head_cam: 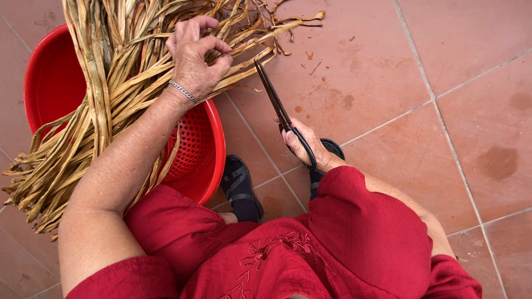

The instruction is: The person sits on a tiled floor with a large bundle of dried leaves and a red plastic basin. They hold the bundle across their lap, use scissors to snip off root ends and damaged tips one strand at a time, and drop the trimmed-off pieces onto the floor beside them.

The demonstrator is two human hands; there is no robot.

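Dry yellow leaves (94, 111), piled across red basket (52, 83) on tiled floor (443, 66). Left hand (195, 58) pinched tight on some leaves. Right hand (303, 145) wrapped around black scissors (274, 99), blades together, pointing at leaves.

No packages, labels, signs or screens in view; nothing printed or lit anywhere in the scene.
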